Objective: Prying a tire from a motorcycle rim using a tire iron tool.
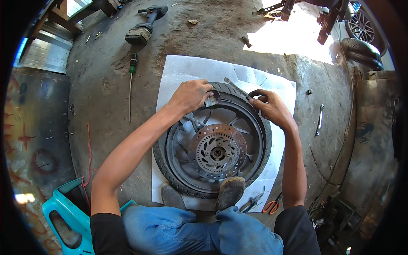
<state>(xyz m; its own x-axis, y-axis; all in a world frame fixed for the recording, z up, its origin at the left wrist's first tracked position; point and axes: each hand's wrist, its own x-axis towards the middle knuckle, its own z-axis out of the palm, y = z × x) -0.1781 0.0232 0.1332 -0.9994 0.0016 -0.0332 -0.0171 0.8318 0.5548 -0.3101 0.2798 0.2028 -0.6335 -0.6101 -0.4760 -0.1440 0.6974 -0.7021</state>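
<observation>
A white sheet [173, 71] is spread beneath the fingers of both hands. On it, just below the fingers, a tyred wheel [218, 152] is laid flat, with its far tread reached by both hands. A teal stool [63, 204] is set well below and left of the left fingers. A brake disc [199, 151] is seen on the wheel, below and between both sets of fingers. A cordless drill [146, 27] and a long screwdriver [131, 80] are left on the floor, up and left of the left fingers. Pliers [251, 203] are placed well below the right fingers, and a wrench [319, 120] to their right. A flat metal bar [236, 87] is pinched narrowly by the right hand [272, 106] over the far tread. A small round item [212, 98] is held by the left hand [190, 95]; its kind cannot be told.

The step in hand is judged to be work at the tyre's far edge. For the next move, a firm grip on the bar and a steadied wheel seem to be called for.
</observation>
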